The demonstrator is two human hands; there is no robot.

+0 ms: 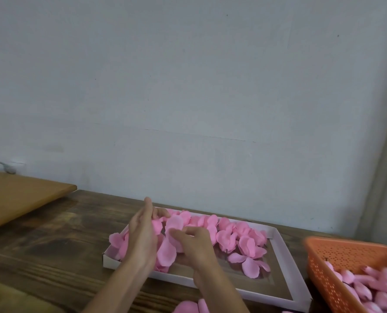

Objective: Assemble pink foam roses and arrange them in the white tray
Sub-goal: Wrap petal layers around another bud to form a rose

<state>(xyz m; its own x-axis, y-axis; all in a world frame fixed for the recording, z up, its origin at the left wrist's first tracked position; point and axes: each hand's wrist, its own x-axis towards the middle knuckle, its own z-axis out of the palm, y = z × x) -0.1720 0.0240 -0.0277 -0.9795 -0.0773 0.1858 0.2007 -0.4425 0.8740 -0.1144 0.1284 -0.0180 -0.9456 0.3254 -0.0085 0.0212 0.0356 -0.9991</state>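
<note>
A white tray [283, 256] lies on the dark wooden table, with several pink foam roses [244, 236] along its far side and left end. My left hand [143, 236] stands on edge with straight fingers against the roses at the tray's left end. My right hand [192, 242] hovers over the same cluster, its fingers curled and pinching a pale pink petal [173, 224]. The rose under both hands is partly hidden. Loose petals [251, 265] lie further right inside the tray.
An orange perforated basket [337, 251] holding several pink foam buds [373, 288] stands at the right edge. More pink foam pieces [190, 307] lie at the near table edge. A lighter wooden board [18, 195] sits at the left. A wall rises close behind.
</note>
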